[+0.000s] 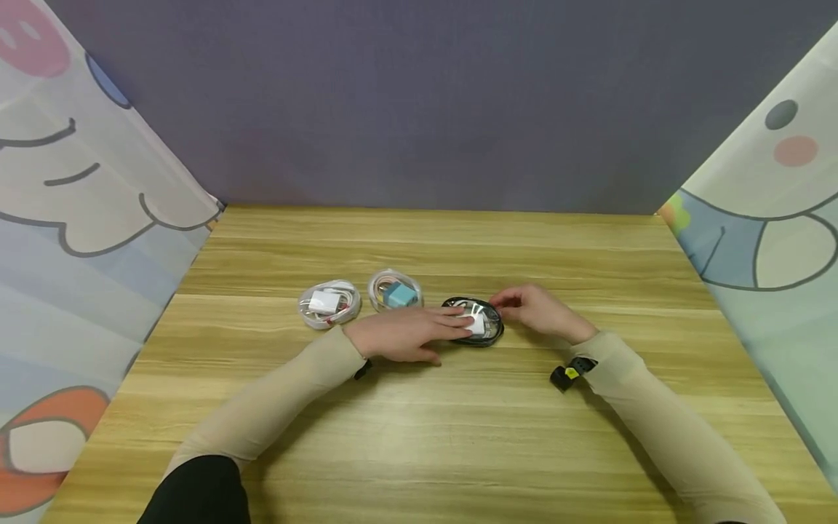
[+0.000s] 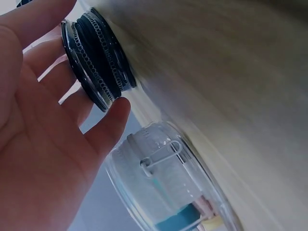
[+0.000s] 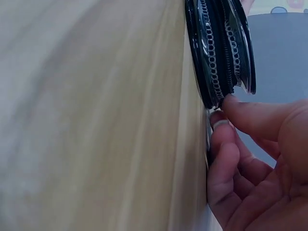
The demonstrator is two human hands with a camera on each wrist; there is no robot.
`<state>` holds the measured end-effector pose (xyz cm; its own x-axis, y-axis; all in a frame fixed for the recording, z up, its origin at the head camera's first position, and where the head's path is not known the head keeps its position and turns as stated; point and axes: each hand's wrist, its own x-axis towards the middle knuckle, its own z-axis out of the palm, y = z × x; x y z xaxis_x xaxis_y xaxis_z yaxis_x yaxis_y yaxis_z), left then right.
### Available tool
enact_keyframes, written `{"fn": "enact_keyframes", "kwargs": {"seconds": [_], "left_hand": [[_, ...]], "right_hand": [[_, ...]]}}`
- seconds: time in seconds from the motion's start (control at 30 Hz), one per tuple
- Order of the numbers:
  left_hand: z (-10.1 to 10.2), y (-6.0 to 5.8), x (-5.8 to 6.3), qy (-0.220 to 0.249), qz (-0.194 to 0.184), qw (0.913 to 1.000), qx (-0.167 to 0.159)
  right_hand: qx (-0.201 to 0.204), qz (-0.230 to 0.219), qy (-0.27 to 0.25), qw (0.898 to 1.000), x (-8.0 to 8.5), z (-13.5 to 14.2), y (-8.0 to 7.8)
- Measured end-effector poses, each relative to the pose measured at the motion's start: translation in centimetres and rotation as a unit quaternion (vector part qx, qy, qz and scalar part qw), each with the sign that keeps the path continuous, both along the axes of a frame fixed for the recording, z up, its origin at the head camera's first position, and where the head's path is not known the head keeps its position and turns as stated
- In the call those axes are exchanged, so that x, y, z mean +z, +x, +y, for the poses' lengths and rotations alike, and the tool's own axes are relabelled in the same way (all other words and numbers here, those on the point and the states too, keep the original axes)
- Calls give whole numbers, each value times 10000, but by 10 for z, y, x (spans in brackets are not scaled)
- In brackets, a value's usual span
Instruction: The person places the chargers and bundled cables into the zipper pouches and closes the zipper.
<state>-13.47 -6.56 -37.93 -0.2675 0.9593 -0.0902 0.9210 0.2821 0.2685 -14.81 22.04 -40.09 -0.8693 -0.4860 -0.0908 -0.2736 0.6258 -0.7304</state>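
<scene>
A round clear zip case with black edging (image 1: 492,329) lies on the table, a white charger plug (image 1: 480,324) inside it. Across its top rest the straight fingers of my left hand (image 1: 406,333). In the left wrist view, the thumb of that hand stands apart from the fingers, near the zipped side of the case (image 2: 98,55). My right hand (image 1: 545,314) is at the case's right end. The right wrist view shows its thumb and index finger pinching the zipper end (image 3: 219,107), where the pull is mostly hidden; the other fingers are curled.
Left of the black-edged case are two more clear round cases. One (image 1: 417,282) holds a blue plug (image 1: 399,295) and a cable; the other (image 1: 354,309) holds a white plug (image 1: 324,302) and a white cable. A grey panel (image 1: 432,109) rises behind the wooden table (image 1: 419,451).
</scene>
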Motion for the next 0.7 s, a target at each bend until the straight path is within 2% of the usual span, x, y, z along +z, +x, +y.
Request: {"fn": "enact_keyframes", "kwargs": {"seconds": [0.27, 0.53, 0.7], "left_hand": [[2, 1, 1, 136, -106, 9998, 134], [9, 1, 2, 376, 258, 9988, 190], [13, 1, 3, 174, 366, 9986, 327]], "right_hand": [[188, 277, 234, 9992, 2, -4, -3], [150, 341, 319, 9988, 2, -3, -3], [49, 164, 207, 9996, 2, -3, -2]]}}
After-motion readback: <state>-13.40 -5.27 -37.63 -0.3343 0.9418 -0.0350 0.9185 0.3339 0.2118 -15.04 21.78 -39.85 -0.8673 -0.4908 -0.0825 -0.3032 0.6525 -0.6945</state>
